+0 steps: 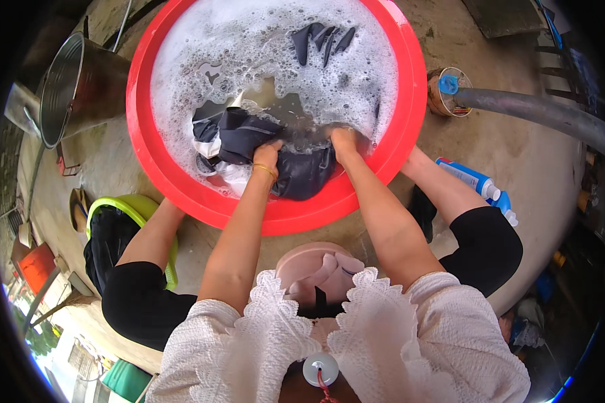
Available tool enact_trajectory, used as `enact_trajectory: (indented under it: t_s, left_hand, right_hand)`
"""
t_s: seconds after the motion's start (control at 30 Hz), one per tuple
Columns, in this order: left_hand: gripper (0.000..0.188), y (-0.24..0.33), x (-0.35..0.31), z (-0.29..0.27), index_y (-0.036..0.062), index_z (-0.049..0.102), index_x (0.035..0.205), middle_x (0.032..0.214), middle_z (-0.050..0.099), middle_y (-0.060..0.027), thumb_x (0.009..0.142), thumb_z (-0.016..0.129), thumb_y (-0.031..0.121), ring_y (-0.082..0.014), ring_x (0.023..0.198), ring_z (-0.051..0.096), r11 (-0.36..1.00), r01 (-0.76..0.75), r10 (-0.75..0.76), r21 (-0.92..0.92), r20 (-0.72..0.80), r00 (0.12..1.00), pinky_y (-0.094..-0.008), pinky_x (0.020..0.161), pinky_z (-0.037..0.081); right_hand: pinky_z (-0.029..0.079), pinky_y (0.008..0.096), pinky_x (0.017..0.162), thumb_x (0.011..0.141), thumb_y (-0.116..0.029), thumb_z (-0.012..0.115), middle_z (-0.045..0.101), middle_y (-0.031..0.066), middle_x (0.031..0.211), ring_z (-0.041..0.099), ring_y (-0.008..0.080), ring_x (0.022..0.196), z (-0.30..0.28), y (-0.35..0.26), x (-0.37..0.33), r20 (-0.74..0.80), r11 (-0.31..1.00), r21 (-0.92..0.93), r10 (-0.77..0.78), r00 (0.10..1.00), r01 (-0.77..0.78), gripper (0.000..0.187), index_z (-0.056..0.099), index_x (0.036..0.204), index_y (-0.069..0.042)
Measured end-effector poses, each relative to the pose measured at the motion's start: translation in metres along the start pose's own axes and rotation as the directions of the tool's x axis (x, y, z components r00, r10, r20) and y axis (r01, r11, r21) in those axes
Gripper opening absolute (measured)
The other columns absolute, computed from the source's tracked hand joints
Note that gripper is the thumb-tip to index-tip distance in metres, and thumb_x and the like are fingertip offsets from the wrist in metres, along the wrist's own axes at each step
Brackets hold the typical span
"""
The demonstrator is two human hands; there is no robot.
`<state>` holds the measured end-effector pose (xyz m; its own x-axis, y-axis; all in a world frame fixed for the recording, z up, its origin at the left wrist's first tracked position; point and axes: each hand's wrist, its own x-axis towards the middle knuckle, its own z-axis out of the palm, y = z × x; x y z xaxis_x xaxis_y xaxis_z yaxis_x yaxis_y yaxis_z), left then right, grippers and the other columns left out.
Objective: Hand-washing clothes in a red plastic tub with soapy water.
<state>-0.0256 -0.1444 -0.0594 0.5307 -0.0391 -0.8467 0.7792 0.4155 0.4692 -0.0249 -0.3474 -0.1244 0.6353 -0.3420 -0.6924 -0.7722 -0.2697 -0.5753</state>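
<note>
A wide red tub (410, 87) in front of me holds cloudy water under white suds (208, 40). My left hand (267, 156) is closed on a dark, wet garment (304, 173) at the tub's near side. At the garment's right end, my right hand (345, 142) grips it, fingers partly down in the water. Left of my left hand, more dark cloth (245, 133) is bunched up, with white cloth (235, 176) beside and under it. Farther back, folds of dark cloth (323, 41) poke through the foam. How many garments there are cannot be made out.
A metal bucket (64, 91) stands at the left. Near my left leg is a lime-green basin (141, 205) with dark cloth in it. Blue bottles (474, 180) lie beside my right leg. A grey pipe (538, 111) reaches a small round container (440, 101) at the right.
</note>
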Motion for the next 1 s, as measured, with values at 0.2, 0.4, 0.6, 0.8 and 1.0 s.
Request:
enact_trajectory:
  t_s: [0.2, 0.4, 0.6, 0.8, 1.0]
  left_hand:
    - [0.036, -0.002, -0.022, -0.046, 0.0088, 0.061, 0.093, 0.088, 0.061, -0.0073, 0.084, 0.059, 0.044, -0.0168, 0.086, 0.057, 0.887, -0.129, 0.204, -0.444, 0.125, 0.971, -0.0309, 0.078, 0.044]
    - [0.030, 0.010, -0.088, 0.003, 0.0081, 0.059, 0.096, 0.087, 0.061, -0.0086, 0.088, 0.052, 0.037, -0.0187, 0.078, 0.060, 0.588, 0.037, 0.050, -0.808, 0.081, 0.995, -0.0312, 0.068, 0.050]
    - [0.030, 0.046, -0.101, 0.017, 0.0061, 0.060, 0.078, 0.068, 0.056, -0.0012, 0.088, 0.055, 0.034, -0.0130, 0.057, 0.055, 0.929, -0.077, 0.030, -0.362, -0.133, 0.991, -0.0289, 0.051, 0.045]
    - [0.032, -0.019, -0.017, -0.060, -0.0030, 0.055, 0.103, 0.094, 0.061, -0.0113, 0.084, 0.060, 0.022, -0.0230, 0.082, 0.058, 0.993, -0.106, 0.110, 0.046, -0.105, 0.988, -0.0331, 0.072, 0.047]
    - [0.032, -0.012, -0.023, -0.066, -0.0014, 0.056, 0.105, 0.099, 0.062, -0.0118, 0.083, 0.061, 0.021, -0.0247, 0.087, 0.059, 0.975, 0.147, -0.178, -0.167, -0.191, 0.965, -0.0331, 0.080, 0.046]
  right_hand:
    - [0.045, 0.0371, 0.062, 0.081, -0.017, 0.060, 0.062, 0.0169, 0.081, 0.060, 0.0296, 0.070, 0.073, -0.112, -0.181, 0.149, 0.696, 0.068, -0.716, 0.682, 0.715, 0.018, 0.056, 0.092, -0.003]
    - [0.046, 0.0481, 0.068, 0.086, -0.036, 0.048, 0.062, 0.0162, 0.071, 0.061, 0.0361, 0.075, 0.049, -0.155, -0.195, 0.169, 0.664, -0.404, -0.622, 0.765, 0.629, 0.038, 0.059, 0.069, -0.005]
    - [0.045, 0.0445, 0.071, 0.086, -0.040, 0.048, 0.063, 0.0208, 0.074, 0.061, 0.0339, 0.077, 0.024, -0.104, -0.090, 0.035, 0.865, -0.341, -0.380, 0.924, 0.369, 0.044, 0.064, 0.073, -0.002]
    - [0.040, 0.0430, 0.088, 0.082, -0.035, 0.055, 0.058, 0.0262, 0.107, 0.053, 0.0419, 0.102, 0.082, -0.065, -0.101, 0.052, 0.928, -0.266, -0.259, 0.965, 0.263, 0.043, 0.057, 0.103, 0.002]
    - [0.043, 0.0409, 0.084, 0.083, -0.034, 0.048, 0.062, 0.0208, 0.102, 0.057, 0.0358, 0.096, 0.023, -0.078, -0.057, 0.296, 0.630, -0.680, -0.233, 0.926, 0.376, 0.037, 0.063, 0.103, -0.006]
